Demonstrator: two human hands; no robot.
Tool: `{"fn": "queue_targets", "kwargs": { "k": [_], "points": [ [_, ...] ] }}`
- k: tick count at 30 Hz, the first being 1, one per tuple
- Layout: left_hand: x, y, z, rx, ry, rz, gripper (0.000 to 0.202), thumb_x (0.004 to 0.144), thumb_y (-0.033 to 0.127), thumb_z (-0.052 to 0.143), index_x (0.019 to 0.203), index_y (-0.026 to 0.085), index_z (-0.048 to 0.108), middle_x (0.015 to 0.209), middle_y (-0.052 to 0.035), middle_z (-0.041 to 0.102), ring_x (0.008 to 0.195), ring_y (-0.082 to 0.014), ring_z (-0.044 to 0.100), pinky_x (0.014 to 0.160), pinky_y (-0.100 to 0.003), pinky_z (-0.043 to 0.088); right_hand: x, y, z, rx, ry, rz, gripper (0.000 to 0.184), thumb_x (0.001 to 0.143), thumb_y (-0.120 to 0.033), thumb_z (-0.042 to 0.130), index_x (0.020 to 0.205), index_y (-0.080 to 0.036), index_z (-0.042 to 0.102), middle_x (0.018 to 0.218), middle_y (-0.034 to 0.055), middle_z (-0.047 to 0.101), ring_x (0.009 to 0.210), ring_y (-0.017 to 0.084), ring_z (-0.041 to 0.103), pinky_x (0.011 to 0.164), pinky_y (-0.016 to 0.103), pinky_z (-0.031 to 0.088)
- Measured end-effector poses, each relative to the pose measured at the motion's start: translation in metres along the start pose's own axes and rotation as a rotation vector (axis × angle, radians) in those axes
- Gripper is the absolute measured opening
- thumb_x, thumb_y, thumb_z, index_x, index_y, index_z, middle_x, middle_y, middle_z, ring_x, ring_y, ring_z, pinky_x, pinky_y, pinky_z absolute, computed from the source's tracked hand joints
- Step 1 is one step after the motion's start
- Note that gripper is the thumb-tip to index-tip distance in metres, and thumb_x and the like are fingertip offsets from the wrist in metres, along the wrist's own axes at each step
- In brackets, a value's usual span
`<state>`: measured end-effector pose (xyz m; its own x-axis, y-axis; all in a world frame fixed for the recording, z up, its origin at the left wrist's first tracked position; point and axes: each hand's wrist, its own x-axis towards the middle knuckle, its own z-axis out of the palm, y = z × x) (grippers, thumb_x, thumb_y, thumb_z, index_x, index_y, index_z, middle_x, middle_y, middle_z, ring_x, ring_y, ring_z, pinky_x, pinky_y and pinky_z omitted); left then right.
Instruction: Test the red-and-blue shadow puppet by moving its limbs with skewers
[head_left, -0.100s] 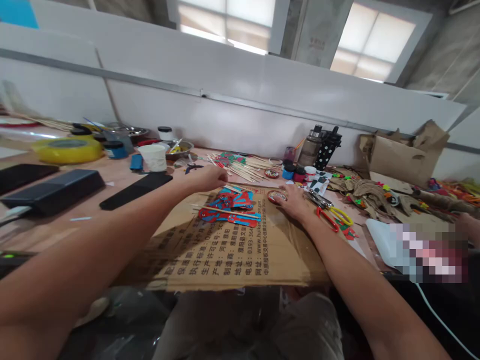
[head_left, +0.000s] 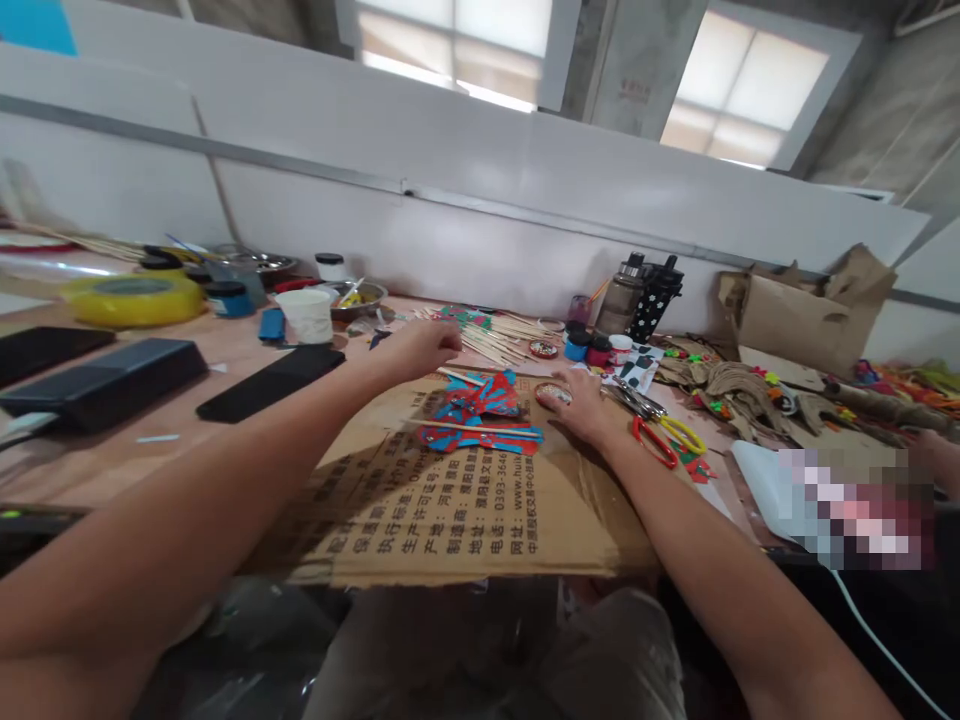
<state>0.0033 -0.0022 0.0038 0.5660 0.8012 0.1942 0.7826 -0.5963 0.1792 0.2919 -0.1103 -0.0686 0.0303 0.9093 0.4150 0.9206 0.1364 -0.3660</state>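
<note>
My left hand (head_left: 431, 348) hovers at the far edge of the printed cardboard (head_left: 450, 530), its fingers curled and closed. What they hold, if anything, is hidden. Just below it lies a red-and-blue painted cutout (head_left: 480, 400), with a thin wooden stick (head_left: 463, 377) reaching toward the hand. Nearer to me sits a second red-and-blue cutout (head_left: 510, 440) with another stick across it. On the right, my right hand (head_left: 586, 405) rests with its fingers apart at a round red-rimmed dish of small pale bits (head_left: 553, 393), the thumb over its edge.
Many wooden sticks (head_left: 495, 342) lie behind the cardboard. Red-and-yellow-handled pliers (head_left: 660, 440) are right of my right hand. Paint jars (head_left: 576, 345) and bottles (head_left: 622, 290) stand at the back. A paper cup (head_left: 307, 315) and a tape roll (head_left: 131, 300) are left. Another person's hand (head_left: 937, 455) shows far right.
Both red-and-blue cutouts have shifted to the right on the cardboard, with their sticks. My left hand has lifted slightly away. My right hand has barely moved.
</note>
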Motion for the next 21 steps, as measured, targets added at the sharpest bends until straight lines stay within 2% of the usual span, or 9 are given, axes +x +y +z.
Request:
{"fn": "queue_targets", "kwargs": {
  "k": [2, 4, 8, 10, 12, 14, 17, 19, 21],
  "points": [
    [0.0, 0.005, 0.003, -0.013, 0.098, 0.033, 0.024, 0.09, 0.03, 0.053, 0.1, 0.023, 0.074, 0.106, -0.0052, 0.075, 0.101, -0.0272, 0.067, 0.089, -0.036, 0.046, 0.001, -0.01, -0.002, 0.042, 0.007, -0.055, 0.047, 0.091, -0.051, 0.061, 0.127, -0.022, 0.061, 0.134, 0.0128, 0.059, 0.131, 0.032, 0.047, 0.112, 0.047, 0.032],
    [0.0, 0.01, 0.009, -0.037, 0.185, 0.138, 0.022, 0.091, 0.027, 0.052, 0.095, 0.023, 0.073, 0.107, -0.0059, 0.075, 0.108, -0.0275, 0.065, 0.099, -0.039, 0.041, 0.002, -0.024, -0.002, 0.086, 0.001, -0.1, 0.052, 0.09, -0.051, 0.063, 0.133, -0.023, 0.058, 0.137, 0.0123, 0.058, 0.131, 0.031, 0.048, 0.113, 0.047, 0.034],
    [-0.001, 0.022, 0.022, -0.084, 0.211, 0.338, 0.02, 0.092, 0.026, 0.054, 0.088, 0.022, 0.072, 0.099, -0.0061, 0.075, 0.103, -0.0251, 0.065, 0.099, -0.038, 0.042, 0.005, -0.054, 0.002, 0.161, -0.057, -0.125, 0.062, 0.083, -0.044, 0.072, 0.138, -0.023, 0.055, 0.13, 0.0109, 0.064, 0.126, 0.031, 0.053, 0.105, 0.044, 0.042],
    [-0.003, 0.026, 0.025, -0.09, 0.224, 0.399, 0.019, 0.092, 0.025, 0.054, 0.088, 0.021, 0.072, 0.096, -0.0061, 0.074, 0.101, -0.0241, 0.064, 0.096, -0.037, 0.044, 0.006, -0.064, 0.005, 0.205, -0.081, -0.13, 0.046, 0.083, -0.034, 0.072, 0.127, -0.024, 0.062, 0.119, 0.0086, 0.069, 0.111, 0.027, 0.061, 0.098, 0.041, 0.046],
    [-0.005, 0.027, 0.026, -0.095, 0.298, 0.435, 0.015, 0.091, 0.023, 0.057, 0.089, 0.021, 0.072, 0.099, -0.0064, 0.073, 0.104, -0.0244, 0.063, 0.098, -0.038, 0.044, 0.006, -0.068, 0.008, 0.265, -0.1, -0.111, 0.022, 0.089, -0.026, 0.064, 0.109, -0.021, 0.069, 0.105, 0.0069, 0.073, 0.095, 0.022, 0.064, 0.089, 0.035, 0.048],
    [-0.009, 0.024, 0.026, -0.084, 0.444, 0.388, 0.013, 0.089, 0.023, 0.062, 0.095, 0.022, 0.073, 0.109, -0.0076, 0.072, 0.112, -0.0267, 0.06, 0.103, -0.042, 0.041, 0.007, -0.067, 0.01, 0.325, -0.096, -0.07, 0.016, 0.092, -0.023, 0.056, 0.095, -0.018, 0.071, 0.096, 0.0057, 0.074, 0.085, 0.019, 0.064, 0.082, 0.032, 0.048],
    [-0.013, 0.014, 0.028, -0.061, 0.627, 0.204, 0.02, 0.088, 0.028, 0.065, 0.106, 0.024, 0.072, 0.119, -0.0097, 0.069, 0.116, -0.0296, 0.058, 0.102, -0.046, 0.041, 0.006, -0.058, 0.01, 0.396, -0.055, -0.002, 0.016, 0.09, -0.024, 0.056, 0.089, -0.018, 0.071, 0.091, 0.0042, 0.074, 0.081, 0.018, 0.064, 0.076, 0.029, 0.047],
    [-0.011, 0.003, 0.032, -0.064, 0.593, 0.108, 0.022, 0.09, 0.032, 0.061, 0.107, 0.022, 0.071, 0.112, -0.0103, 0.07, 0.108, -0.0281, 0.061, 0.097, -0.042, 0.045, 0.006, -0.051, 0.008, 0.438, -0.02, 0.021, 0.016, 0.087, -0.025, 0.056, 0.086, -0.018, 0.07, 0.086, 0.0033, 0.072, 0.078, 0.017, 0.063, 0.074, 0.028, 0.047],
    [-0.006, -0.008, 0.039, -0.031, 0.412, 0.077, 0.023, 0.089, 0.029, 0.058, 0.105, 0.02, 0.072, 0.105, -0.0098, 0.072, 0.1, -0.0263, 0.064, 0.093, -0.037, 0.047, 0.005, -0.046, 0.006, 0.483, 0.015, 0.034, 0.013, 0.084, -0.025, 0.057, 0.083, -0.018, 0.068, 0.083, 0.0023, 0.071, 0.075, 0.016, 0.062, 0.072, 0.028, 0.047]
  ]
}}
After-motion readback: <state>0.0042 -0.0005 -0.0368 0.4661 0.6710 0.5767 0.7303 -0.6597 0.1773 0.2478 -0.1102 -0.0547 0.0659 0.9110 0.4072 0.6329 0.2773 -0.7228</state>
